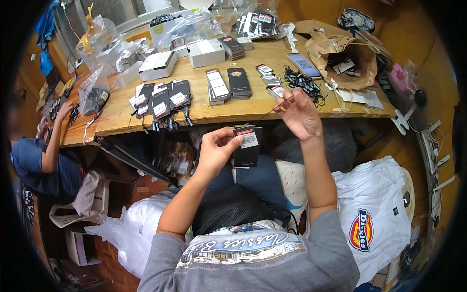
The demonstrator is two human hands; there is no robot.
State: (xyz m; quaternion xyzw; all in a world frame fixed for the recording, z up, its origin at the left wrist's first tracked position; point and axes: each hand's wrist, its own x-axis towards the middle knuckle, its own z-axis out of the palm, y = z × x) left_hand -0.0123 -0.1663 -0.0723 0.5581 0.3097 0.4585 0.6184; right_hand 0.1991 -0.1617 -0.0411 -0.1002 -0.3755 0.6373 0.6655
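Over my lap, my left hand [217,150] pinches a few black hang tags [247,156] between thumb and fingers; the front one bears a white barcode sticker. Higher and to the right, my right hand [301,119] grips a thin dark string [268,115] that stretches down toward the top of the tags. Whether it passes through their holes is too small to tell. On the table beyond lie a tangle of black strings [304,83], a stack of black tags [238,85], a stack of white-stickered tags [217,88], and strung tags [163,100] hanging over the edge.
White card boxes [206,53] and plastic bags stand along the back. A phone [302,64] leans beside an open brown paper bag [348,63]. At far left a co-worker [44,160] sits at the table. A white T-shirt [372,194] lies to my right.
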